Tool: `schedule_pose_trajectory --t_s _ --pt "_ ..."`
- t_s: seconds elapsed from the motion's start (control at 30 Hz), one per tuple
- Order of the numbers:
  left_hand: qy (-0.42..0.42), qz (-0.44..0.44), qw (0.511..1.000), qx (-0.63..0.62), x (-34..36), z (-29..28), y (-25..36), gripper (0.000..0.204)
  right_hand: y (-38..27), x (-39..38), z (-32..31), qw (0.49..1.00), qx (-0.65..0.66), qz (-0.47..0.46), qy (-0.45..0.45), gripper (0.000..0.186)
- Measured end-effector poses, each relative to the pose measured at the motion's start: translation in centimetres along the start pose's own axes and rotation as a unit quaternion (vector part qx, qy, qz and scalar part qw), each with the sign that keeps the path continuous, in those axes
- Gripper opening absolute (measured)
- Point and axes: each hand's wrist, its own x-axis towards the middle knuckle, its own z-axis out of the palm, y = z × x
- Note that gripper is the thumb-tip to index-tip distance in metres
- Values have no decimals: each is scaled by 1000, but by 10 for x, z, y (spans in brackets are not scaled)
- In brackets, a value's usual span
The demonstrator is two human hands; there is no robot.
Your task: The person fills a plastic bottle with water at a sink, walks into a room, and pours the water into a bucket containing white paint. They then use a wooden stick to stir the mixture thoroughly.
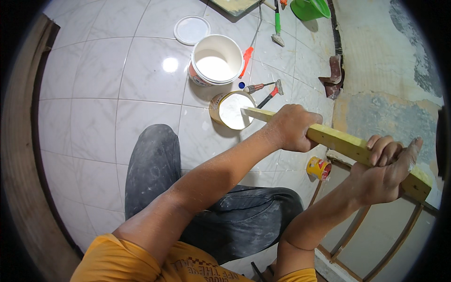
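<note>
A long yellowish wooden stick (340, 141) slants from the upper right side down to a small tub (215, 109) of white paint or paste (233, 113). Its far tip is in or just over the white surface; I cannot tell how deep. My left hand (292, 128) is wrapped round the stick's middle, knuckles up. Higher up, close to the thick near end, my right hand (383, 174) grips the same stick with the thumb stretched out along it. Both hands carry whitish dust.
Behind the tub stand a large white bucket (217, 61) and its lid (192, 30). Near them lie a screwdriver (256, 87), a scraper (272, 94), an orange-handled tool (246, 62) and a green-handled scraper (277, 28). A yellow can (318, 168) sits by the patched wall (376, 56).
</note>
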Motion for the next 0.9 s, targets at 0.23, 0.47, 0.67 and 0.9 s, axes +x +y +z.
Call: schedule_pose_trajectory --t_s 0.23,0.47,0.67,0.9 --pt "-52 -45 997 35 -12 -7 12 22 5 8 -12 999 -24 -1 -30 31" --pt "-37 -24 996 73 -9 -28 8 23 23 6 -28 983 -46 -124 -128 35" --pt "-13 15 997 71 1 -25 -6 24 26 6 -24 966 -51 -192 -167 35" --pt "50 16 999 -10 -4 -1 -6 24 11 -3 -4 972 -74 -182 -128 28"
